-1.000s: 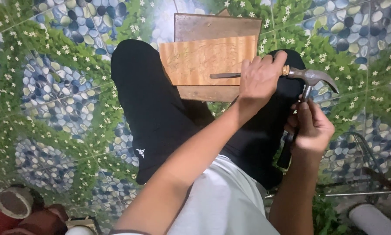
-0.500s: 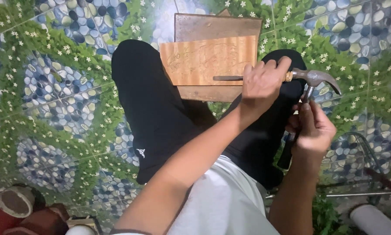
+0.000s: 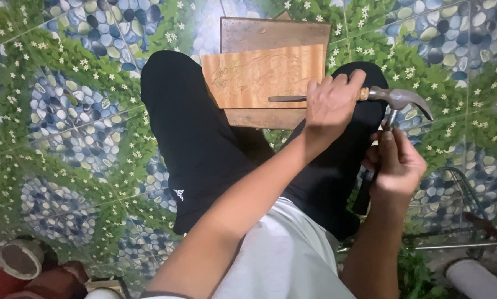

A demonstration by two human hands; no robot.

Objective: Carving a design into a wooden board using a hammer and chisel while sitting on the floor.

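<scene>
Nearest the camera: a white cloth shirt (image 3: 284,260) and two bare forearms reaching forward over legs in black trousers (image 3: 198,138), the knees spread apart on the floor.

Right hand (image 3: 398,160): fingers curled closed around a thin metal chisel-like tool (image 3: 390,119), held roughly upright beside the right knee; its lower end is hidden in the hand, so the full shape cannot be told. A dark narrow handle (image 3: 363,196) shows below this hand against the trouser leg; whether it belongs to the same tool cannot be told.

Left hand (image 3: 331,102): crossed over to the right side, fist closed around the wooden shaft of a steel claw hammer (image 3: 398,99). The hammer head lies just above the top of the thin tool, touching or nearly so. A slender dark rod (image 3: 287,98) projects leftward from this fist over the board.

Beyond the hands: a pale rectangular wooden board with faint pencilled outlines (image 3: 262,77), resting between the knees on a darker brown wooden plank (image 3: 276,34).

Ground: a floor tiled with printed blue pebbles, green leaves and small white flowers (image 3: 65,111). Lower left corner: a pale round rimmed vessel (image 3: 18,257). Lower right: a white pipe end (image 3: 475,279).
</scene>
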